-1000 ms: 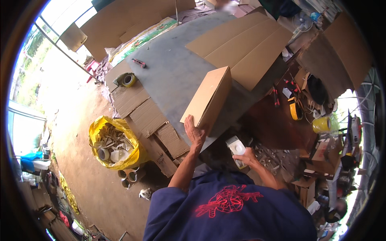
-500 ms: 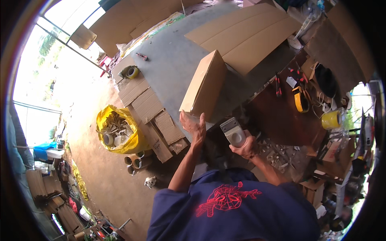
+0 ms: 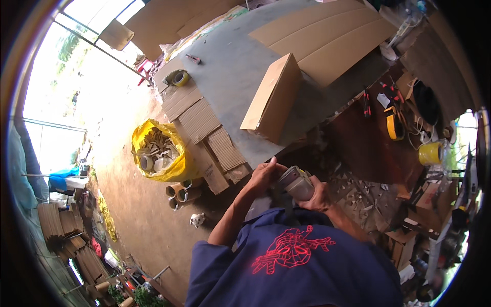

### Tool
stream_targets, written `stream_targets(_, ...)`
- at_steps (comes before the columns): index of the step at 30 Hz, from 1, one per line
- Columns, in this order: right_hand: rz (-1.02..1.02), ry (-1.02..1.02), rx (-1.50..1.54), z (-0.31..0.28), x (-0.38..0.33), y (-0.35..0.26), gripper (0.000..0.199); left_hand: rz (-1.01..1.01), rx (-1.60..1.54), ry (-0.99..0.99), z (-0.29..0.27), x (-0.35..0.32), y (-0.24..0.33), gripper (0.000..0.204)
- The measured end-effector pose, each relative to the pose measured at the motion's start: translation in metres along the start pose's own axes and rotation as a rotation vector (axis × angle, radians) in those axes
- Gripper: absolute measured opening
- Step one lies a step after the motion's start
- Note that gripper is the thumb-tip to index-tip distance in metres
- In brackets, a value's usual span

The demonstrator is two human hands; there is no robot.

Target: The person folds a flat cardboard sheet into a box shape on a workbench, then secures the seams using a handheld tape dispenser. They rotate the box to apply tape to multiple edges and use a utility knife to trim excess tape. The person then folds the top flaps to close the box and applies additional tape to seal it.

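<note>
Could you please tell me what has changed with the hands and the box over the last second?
The left hand let go of the closed brown cardboard box and came back to the grey roll-shaped tool, which the right hand keeps holding. The box stays on the grey table.

Cardboard-box workshop, open on one side to daylight at upper left of the frame. Grey worktable (image 3: 230, 77) at top centre carries flat cardboard sheets (image 3: 327, 36) and a closed carton (image 3: 273, 97). Tape roll (image 3: 180, 78) near its left end. Yellow sack of offcuts (image 3: 158, 151) on the dirt floor, left of centre. Stacked cardboard (image 3: 56, 225) at lower left. Hand tools and tape (image 3: 394, 123) clutter the right.
</note>
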State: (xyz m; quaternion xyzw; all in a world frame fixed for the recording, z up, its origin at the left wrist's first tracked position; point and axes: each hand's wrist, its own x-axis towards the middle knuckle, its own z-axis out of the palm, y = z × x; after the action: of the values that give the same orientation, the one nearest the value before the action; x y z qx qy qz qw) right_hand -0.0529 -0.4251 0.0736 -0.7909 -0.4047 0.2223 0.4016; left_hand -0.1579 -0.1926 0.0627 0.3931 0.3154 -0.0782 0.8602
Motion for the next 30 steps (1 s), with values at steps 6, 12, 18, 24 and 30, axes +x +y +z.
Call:
stream_targets(6,0.159,-0.092,-0.1,0.036,0.032,-0.046,0.071,0.015,0.099,0.024,-0.058,-0.004,0.002,0.023)
stream_targets(12,0.387,-0.111,-0.253,0.097,0.084,-0.079,0.064,0.192,0.542,0.187,-0.129,0.022,0.046,0.016)
stream_targets(18,0.462,0.031,-0.326,0.152,0.085,-0.06,0.059,0.444,0.464,0.242,-0.223,0.097,0.073,0.017)
stream_targets(24,0.448,0.22,-0.389,0.201,0.103,-0.059,0.057,0.496,0.508,0.04,-0.231,0.156,0.128,0.018)
stream_targets(30,0.458,0.262,-0.469,0.227,0.116,-0.053,0.056,0.462,0.61,-0.093,-0.243,0.195,0.132,0.014)
